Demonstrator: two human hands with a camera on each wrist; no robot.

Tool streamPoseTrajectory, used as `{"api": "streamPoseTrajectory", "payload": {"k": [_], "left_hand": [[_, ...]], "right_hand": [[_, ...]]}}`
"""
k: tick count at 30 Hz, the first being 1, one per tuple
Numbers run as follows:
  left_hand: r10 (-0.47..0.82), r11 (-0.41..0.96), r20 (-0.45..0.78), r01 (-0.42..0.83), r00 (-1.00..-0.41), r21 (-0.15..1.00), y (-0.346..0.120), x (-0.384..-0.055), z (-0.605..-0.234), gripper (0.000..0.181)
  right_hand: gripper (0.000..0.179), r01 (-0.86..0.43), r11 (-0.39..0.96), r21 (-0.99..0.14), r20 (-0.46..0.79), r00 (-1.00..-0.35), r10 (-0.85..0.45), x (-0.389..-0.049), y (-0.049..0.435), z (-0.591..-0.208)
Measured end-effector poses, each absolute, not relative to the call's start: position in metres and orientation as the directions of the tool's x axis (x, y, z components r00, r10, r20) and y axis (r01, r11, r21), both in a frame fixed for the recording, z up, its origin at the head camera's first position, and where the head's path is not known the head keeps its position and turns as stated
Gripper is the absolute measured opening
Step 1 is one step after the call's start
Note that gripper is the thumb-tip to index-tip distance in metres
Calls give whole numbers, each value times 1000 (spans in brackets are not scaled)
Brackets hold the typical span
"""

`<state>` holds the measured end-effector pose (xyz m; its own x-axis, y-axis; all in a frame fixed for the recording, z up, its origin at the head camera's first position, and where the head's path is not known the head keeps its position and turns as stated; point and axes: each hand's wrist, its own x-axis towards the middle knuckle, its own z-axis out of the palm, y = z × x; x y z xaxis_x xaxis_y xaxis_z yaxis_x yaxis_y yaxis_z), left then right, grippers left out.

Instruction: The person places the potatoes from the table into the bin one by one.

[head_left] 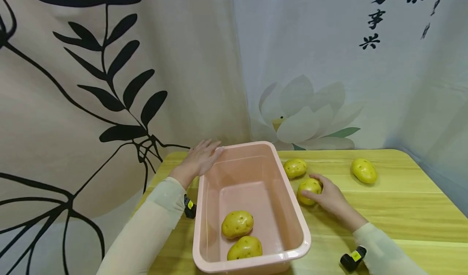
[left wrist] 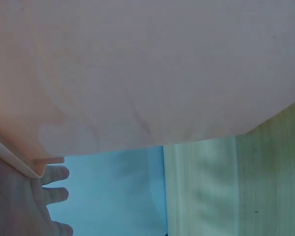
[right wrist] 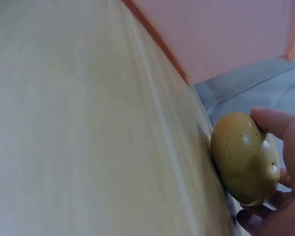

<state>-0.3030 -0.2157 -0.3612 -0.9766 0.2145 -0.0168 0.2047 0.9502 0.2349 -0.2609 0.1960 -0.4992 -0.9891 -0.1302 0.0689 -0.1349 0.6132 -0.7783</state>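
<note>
A pink plastic basin point(head_left: 254, 143) stands on the wooden table, with two yellow potatoes point(head_left: 237, 224) lying inside near its front end. At the basin's far left corner my left hand point(head_left: 199, 159) rests on the rim with its fingers stretched out; the left wrist view shows these fingers point(left wrist: 55, 195) beyond the rim. Right of the basin, my right hand point(head_left: 330, 198) grips a potato point(head_left: 309, 191) between thumb and fingers. In the right wrist view that potato point(right wrist: 243, 157) appears close to the tabletop; whether it touches cannot be told.
One potato point(head_left: 295, 168) lies behind the gripped one, close to the basin's right wall. Another potato point(head_left: 364, 171) sits farther right on the table point(head_left: 413, 210). A printed curtain point(head_left: 197, 72) hangs behind the table's back edge.
</note>
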Motion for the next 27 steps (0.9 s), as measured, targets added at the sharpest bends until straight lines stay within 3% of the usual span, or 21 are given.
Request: {"api": "streamPoseTrajectory", "payload": {"k": [27], "left_hand": [[203,951,-9,195,-979,239,-216,-304,-362,72]], "right_hand": [[86,-67,555,-829,-42,-983,-181,-244,229,-490]]}}
